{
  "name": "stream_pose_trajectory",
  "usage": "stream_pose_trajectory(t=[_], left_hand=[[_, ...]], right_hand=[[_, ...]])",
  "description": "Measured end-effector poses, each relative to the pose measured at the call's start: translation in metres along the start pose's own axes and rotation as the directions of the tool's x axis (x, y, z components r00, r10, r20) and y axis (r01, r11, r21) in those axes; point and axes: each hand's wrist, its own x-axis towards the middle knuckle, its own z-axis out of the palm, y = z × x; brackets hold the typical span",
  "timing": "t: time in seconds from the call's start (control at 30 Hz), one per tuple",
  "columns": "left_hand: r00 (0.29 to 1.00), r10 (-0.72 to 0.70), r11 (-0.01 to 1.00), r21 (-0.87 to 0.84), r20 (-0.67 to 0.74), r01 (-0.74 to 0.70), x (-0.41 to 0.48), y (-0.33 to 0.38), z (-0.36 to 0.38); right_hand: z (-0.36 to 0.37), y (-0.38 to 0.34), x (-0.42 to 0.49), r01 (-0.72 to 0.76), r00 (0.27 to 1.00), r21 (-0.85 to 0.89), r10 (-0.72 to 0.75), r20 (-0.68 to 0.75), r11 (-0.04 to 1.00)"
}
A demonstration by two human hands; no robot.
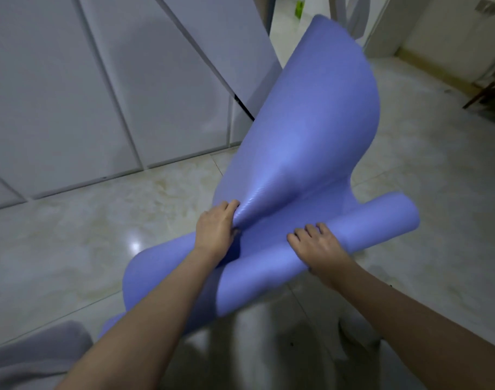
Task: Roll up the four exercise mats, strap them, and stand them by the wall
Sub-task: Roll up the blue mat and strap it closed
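Note:
A purple-blue exercise mat (319, 114) hangs in the air in front of me, partly rolled. Its rolled part (381, 218) lies across the lower middle of the view, while the loose sheet curves up and away toward the top. My left hand (216, 230) pinches a fold of the loose sheet just above the roll. Over the roll's top lies my right hand (318, 244), fingers curled around it. No strap is visible, and no other mats show.
White panelled cabinet doors (100, 94) fill the left and top. Glossy marble floor tiles (85, 235) lie below. A doorway (291, 21) opens at the top, dark wooden furniture legs (485, 97) stand at the far right, and grey fabric (35, 358) sits at the bottom left.

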Motion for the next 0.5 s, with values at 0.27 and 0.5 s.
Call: stream_pose_trajectory(t=[0.27, 0.5], left_hand=[[0.961, -0.082, 0.995, 0.082, 0.266, 0.063, -0.014, 0.004, 0.023], [0.956, 0.185, 0.961, -0.245, 0.226, -0.128, -0.057, 0.022, 0.042]], right_hand=[[0.0, -0.004, -0.015, -0.061, 0.998, -0.022, 0.061, -0.021, 0.998], [-0.002, -0.012, -0.015, -0.155, 0.981, 0.01, 0.152, 0.118, 0.988]])
